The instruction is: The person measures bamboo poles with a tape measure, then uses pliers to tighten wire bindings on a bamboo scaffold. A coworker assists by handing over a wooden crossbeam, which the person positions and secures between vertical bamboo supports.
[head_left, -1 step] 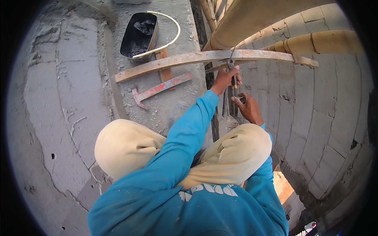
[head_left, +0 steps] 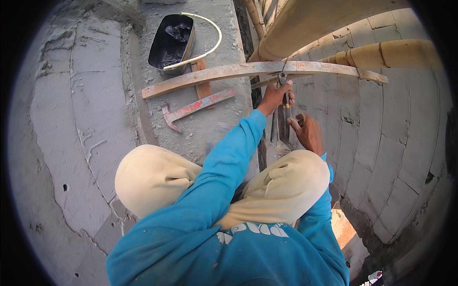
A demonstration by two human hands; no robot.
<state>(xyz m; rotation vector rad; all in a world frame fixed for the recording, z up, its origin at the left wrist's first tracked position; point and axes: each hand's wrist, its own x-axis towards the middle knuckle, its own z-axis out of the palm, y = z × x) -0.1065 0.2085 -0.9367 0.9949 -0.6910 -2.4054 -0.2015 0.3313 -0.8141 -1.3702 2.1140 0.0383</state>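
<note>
Centre-top of frame, left hand (head_left: 275, 97) grips metal pincers (head_left: 282, 78) on thin tie wire (head_left: 285, 64) around grey wooden plank (head_left: 229, 72); right hand (head_left: 307, 132) half-curled, empty; tie looks unfinished.

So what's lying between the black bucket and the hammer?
In the head view, a long wooden plank lies across between the bucket and the hammer.

Obstacles: wooden plank (head_left: 248, 71) lying crosswise above both hands; bamboo poles (head_left: 324, 19) overhead at right; hammer (head_left: 195, 107) and black bucket (head_left: 171, 43) on the concrete ledge (head_left: 95, 119) at left. Left hand (head_left: 276, 95) and right hand (head_left: 307, 133) crowd the narrow gap under the plank. Open room: bare ledge at far left; block wall (head_left: 381, 143) face at right.
</note>
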